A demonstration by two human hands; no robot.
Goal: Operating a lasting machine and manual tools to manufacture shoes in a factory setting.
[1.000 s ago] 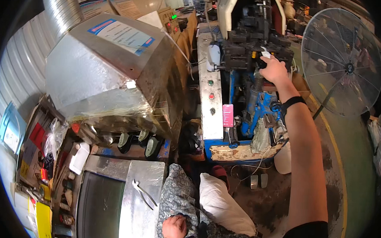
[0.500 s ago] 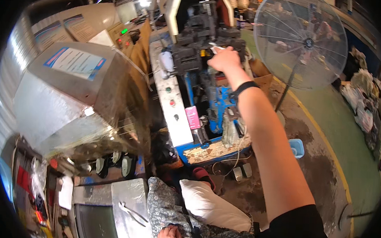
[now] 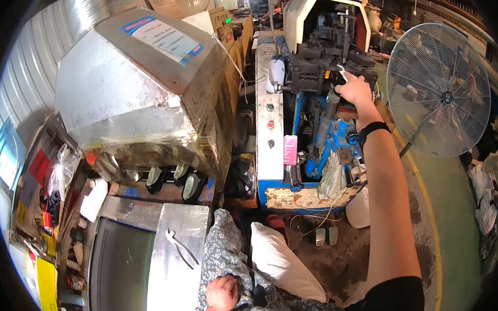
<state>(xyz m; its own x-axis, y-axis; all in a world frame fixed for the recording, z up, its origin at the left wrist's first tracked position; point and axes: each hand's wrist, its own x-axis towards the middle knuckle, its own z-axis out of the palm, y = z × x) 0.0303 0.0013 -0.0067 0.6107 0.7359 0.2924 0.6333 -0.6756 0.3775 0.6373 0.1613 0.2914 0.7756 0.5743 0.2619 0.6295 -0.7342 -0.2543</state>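
My right arm is stretched out to a black and blue machine [image 3: 320,86]. At its dark upper part, my right hand [image 3: 355,89] is closed around a small white piece [image 3: 342,71] that juts past the fingertips; its kind is too small to tell. My left hand [image 3: 222,294] rests curled on the patterned apron [image 3: 227,250] over my lap, and its fingers hide whatever may be in them. Beside it, pliers [image 3: 179,247] with pale handles lie on a metal plate [image 3: 169,286].
A large metal hood [image 3: 134,82] stands left, with dark shoe-shaped forms [image 3: 192,187] beneath. The machine's white side panel [image 3: 266,151] carries buttons and a pink card [image 3: 290,150]. A caged fan [image 3: 441,92] stands right. Foot pedals [image 3: 319,236] sit on the floor. A white cushion [image 3: 282,264] lies by my lap.
The view has turned left, so the scene sits further right in the picture. My right hand stays at the machine with the white piece; my left hand remains curled on my lap.
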